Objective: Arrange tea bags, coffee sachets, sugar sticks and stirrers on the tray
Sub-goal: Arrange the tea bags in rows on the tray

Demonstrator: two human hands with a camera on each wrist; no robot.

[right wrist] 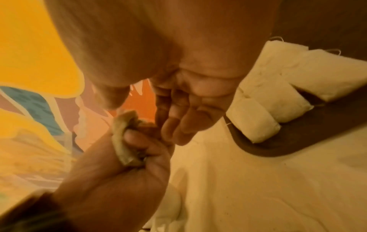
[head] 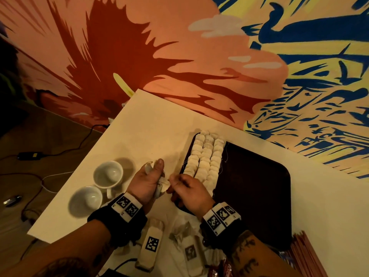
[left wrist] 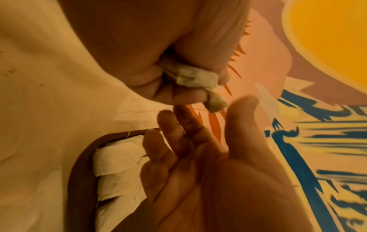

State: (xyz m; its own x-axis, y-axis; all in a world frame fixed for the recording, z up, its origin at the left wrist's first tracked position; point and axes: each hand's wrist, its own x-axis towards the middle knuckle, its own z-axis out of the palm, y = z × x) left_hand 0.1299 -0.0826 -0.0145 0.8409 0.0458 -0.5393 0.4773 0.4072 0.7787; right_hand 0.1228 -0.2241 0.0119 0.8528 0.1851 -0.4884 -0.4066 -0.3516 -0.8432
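A dark brown tray (head: 257, 186) lies on the white table, with three neat rows of tea bags (head: 205, 156) along its left side. Just left of the tray my left hand (head: 157, 176) grips a crumpled bunch of tea bags (left wrist: 196, 78), thumb up. In the right wrist view the same bunch (right wrist: 123, 138) pokes out of that fist. My right hand (head: 179, 182) hovers beside it, fingers (left wrist: 168, 141) relaxed and spread, thumb close to the bunch's tip, holding nothing that I can see. The tray rim (right wrist: 258, 149) and the rows (right wrist: 278, 100) lie right behind the right hand (right wrist: 151, 116).
Two white cups (head: 107, 173) (head: 85, 200) stand left of my hands near the table's left edge. Loose tea bags (head: 179, 232) and two packets with printed markers (head: 152, 242) (head: 190, 252) lie near the front edge. A reddish stack (head: 307, 254) sits at the lower right. A painted wall is behind.
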